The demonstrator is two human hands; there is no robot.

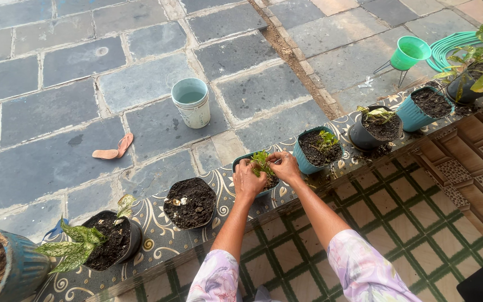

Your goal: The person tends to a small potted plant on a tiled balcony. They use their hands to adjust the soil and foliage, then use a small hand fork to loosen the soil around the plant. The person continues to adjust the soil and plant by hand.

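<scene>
Your left hand (247, 180) and right hand (284, 165) both pinched closed on green seedling (261, 162), seedling in teal pot (240, 162) on patterned ledge (157, 235), black soil-filled pot (190, 203) just beside, white bucket (192, 102) on paving beyond.

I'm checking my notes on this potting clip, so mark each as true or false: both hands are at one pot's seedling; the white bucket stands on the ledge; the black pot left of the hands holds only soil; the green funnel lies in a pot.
1. Both the left hand and right hand are at the seedling in the teal pot: true.
2. White bucket on the ledge: false, it stands on the paving.
3. Black pot holds only soil: true.
4. Green funnel lies in a pot: false, it sits on a wire stand.
</scene>
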